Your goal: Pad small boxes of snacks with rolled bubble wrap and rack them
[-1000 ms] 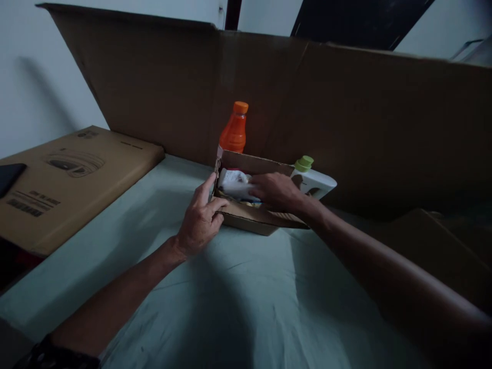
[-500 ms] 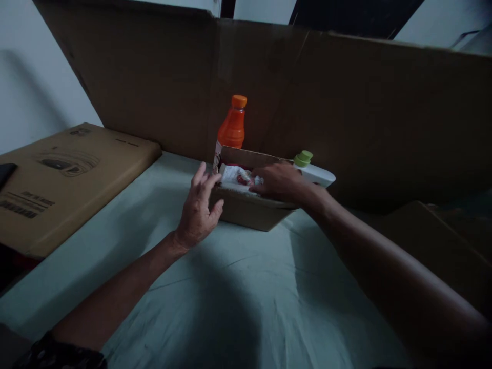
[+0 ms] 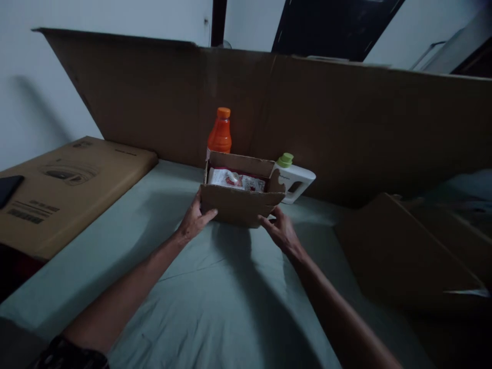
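Note:
A small open cardboard box (image 3: 240, 207) stands on the green sheet, tilted slightly, between my two hands. Inside it lies a white and red packet (image 3: 236, 179), its lower part hidden by the front wall. My left hand (image 3: 194, 218) grips the box's left side, thumb on the front face. At the lower right corner my right hand (image 3: 281, 229) holds the box, thumb in front and fingers partly hidden behind. Behind the box on the left is an orange bottle (image 3: 220, 134). A white jug with a green cap (image 3: 300, 179) stands at the box's right.
A tall cardboard panel (image 3: 154, 97) rises behind these things. To the left lies a large flat carton (image 3: 77, 179) with a dark flat object (image 3: 9, 188) on it. Another open cardboard box (image 3: 407, 251) is at the right. A green sheet (image 3: 184, 307) covers the surface.
My right hand has come out of the box and moved down to its right corner. My left hand has closed onto the left side. The camera view has shifted.

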Action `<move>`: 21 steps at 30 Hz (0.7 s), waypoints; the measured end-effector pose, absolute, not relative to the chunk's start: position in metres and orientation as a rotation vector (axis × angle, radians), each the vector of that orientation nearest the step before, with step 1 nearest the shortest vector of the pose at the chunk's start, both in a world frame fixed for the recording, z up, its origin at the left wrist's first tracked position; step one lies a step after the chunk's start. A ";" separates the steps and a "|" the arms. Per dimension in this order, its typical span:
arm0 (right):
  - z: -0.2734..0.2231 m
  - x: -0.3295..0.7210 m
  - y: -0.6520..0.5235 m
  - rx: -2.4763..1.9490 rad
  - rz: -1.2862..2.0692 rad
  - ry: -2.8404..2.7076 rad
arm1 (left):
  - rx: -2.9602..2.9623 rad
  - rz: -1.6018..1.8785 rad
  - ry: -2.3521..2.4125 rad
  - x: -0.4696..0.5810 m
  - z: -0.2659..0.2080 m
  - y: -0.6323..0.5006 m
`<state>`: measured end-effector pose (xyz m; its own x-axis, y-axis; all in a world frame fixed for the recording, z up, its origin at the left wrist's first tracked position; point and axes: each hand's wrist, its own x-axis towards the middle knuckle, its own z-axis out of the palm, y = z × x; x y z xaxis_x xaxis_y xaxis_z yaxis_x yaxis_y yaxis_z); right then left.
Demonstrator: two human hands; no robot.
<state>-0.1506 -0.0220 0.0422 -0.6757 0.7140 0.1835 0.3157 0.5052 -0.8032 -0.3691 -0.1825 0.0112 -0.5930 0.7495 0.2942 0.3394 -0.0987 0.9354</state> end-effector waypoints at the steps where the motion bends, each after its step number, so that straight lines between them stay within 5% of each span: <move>1: 0.040 -0.148 -0.033 -0.840 1.010 -2.270 | 1.171 1.735 1.863 -0.363 0.013 -0.190; 10: 0.036 -0.102 -0.139 -0.642 0.737 -2.328 | 1.039 1.746 1.824 -0.319 0.029 -0.330; 15: 0.059 -0.136 -0.139 -0.603 0.766 -2.317 | 0.960 1.906 1.849 -0.331 0.039 -0.325; 21: 0.056 -0.034 -0.152 -0.931 0.580 -2.199 | 1.140 1.725 1.592 -0.272 0.021 -0.283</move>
